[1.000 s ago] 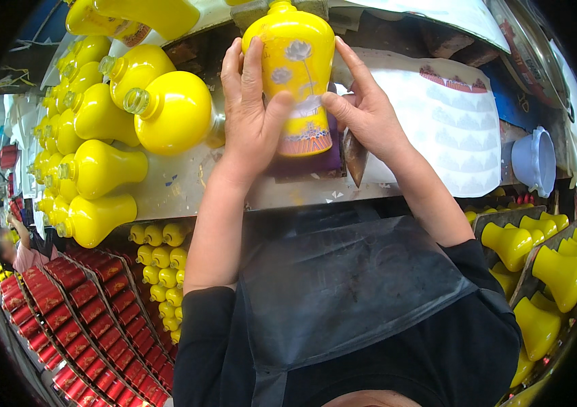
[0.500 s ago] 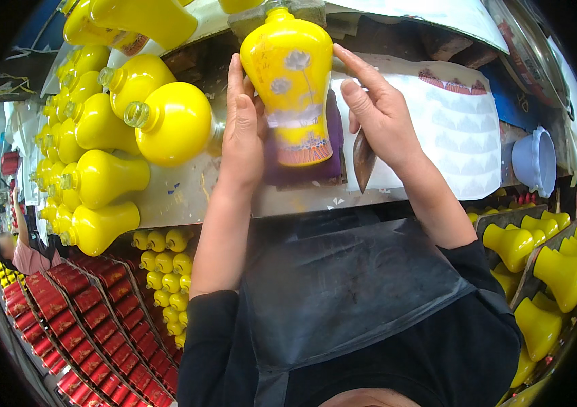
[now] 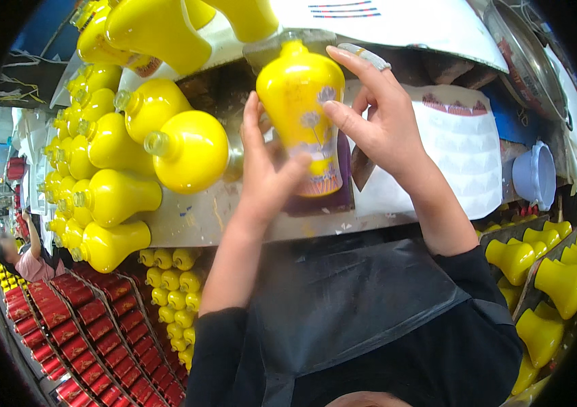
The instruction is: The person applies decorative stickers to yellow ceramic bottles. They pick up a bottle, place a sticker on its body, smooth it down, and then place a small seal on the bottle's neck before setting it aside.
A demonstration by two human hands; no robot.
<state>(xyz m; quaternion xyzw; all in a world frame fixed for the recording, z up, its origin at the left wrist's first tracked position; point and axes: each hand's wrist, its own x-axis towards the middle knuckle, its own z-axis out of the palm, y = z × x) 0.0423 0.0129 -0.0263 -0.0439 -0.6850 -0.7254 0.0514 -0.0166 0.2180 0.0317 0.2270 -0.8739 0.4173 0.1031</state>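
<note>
A glossy yellow bottle (image 3: 287, 91) with grey flower pictures and a patterned band near its base lies between my hands, neck pointing away. My left hand (image 3: 267, 180) wraps its lower left side, with the thumb across the front. On the right, my right hand (image 3: 387, 125) has its thumb against the flower picture and its index finger by the shoulder. A pale band shows around a right finger. Under the bottle is a purple pad (image 3: 345, 180). Below my right palm, a brown pointed tool (image 3: 362, 169) is partly hidden; I cannot tell whether that hand holds it.
Several plain yellow bottles (image 3: 190, 152) crowd the left of the table (image 3: 200, 217). A printed white sheet (image 3: 458, 146) and a pale blue bucket (image 3: 533, 175) are at the right. Racks of red cylinders (image 3: 91, 325) and more yellow bottles stand below. Another person (image 3: 30, 261) is far left.
The bottle has turned, so its flowers sit further right. My left thumb has come across its front, and my right thumb has moved onto it. The whole view has shifted slightly.
</note>
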